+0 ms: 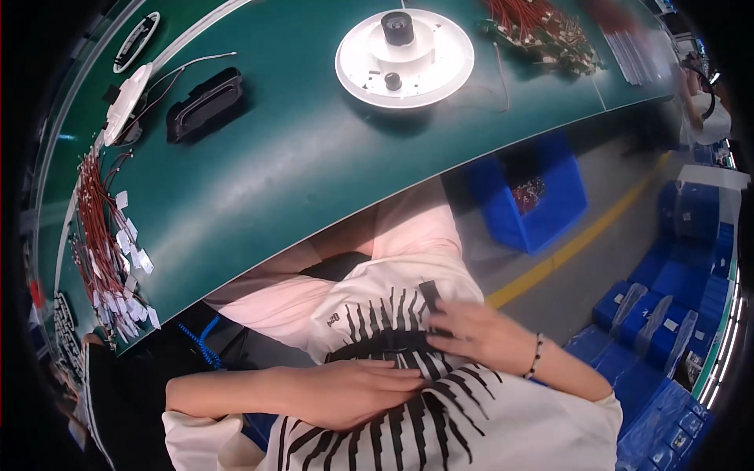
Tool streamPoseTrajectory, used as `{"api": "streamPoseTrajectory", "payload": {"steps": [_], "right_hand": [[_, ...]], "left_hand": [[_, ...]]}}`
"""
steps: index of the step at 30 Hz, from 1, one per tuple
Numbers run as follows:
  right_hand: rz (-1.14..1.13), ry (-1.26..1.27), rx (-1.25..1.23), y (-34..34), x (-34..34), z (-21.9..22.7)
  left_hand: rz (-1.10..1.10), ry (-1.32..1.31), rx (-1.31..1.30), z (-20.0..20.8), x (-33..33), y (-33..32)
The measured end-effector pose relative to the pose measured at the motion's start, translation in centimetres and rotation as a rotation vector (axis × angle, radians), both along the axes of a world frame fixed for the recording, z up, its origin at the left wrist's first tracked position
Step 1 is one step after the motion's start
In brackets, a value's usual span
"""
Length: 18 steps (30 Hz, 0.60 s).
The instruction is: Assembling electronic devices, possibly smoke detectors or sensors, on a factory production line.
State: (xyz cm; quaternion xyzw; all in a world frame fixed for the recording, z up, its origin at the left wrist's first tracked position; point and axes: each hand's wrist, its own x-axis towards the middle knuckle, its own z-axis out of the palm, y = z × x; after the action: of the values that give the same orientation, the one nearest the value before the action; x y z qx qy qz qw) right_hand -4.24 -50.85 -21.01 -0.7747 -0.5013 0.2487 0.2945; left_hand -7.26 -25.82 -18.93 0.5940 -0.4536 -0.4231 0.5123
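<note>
Both my hands are in front of my body, below the table edge. My left hand (357, 391) lies flat on the white shirt (542, 416) with its dark striped print, fingers stretched out to the right. A little higher on the right, my right hand (479, 337) is slightly blurred, its fingers apart over the shirt and a dark band (385, 342). A dark strip (431, 296) shows beside its fingertips; I cannot tell if it is loose or part of the shirt. No held object shows in either hand.
On the green table (275, 188) stand a round white housing (361, 88) with a black cylinder (397, 27), a black oval casing (206, 106) and bundles of red wires (98, 235). A blue bin (499, 204) is below the edge; blue crates (644, 314) stand at right.
</note>
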Motion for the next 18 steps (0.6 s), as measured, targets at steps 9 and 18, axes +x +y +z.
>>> {"api": "streamPoseTrajectory", "payload": {"steps": [9,18], "right_hand": [[-0.148,0.088,-0.14,-2.9,-1.2,-1.4],[-0.406,0.356,-0.129,-2.6,-4.2,1.4]], "left_hand": [[0.327,-0.126,0.164,-3.4,1.6,-4.3],[0.135,-0.454,0.334,-4.5,1.3,-6.9]]}}
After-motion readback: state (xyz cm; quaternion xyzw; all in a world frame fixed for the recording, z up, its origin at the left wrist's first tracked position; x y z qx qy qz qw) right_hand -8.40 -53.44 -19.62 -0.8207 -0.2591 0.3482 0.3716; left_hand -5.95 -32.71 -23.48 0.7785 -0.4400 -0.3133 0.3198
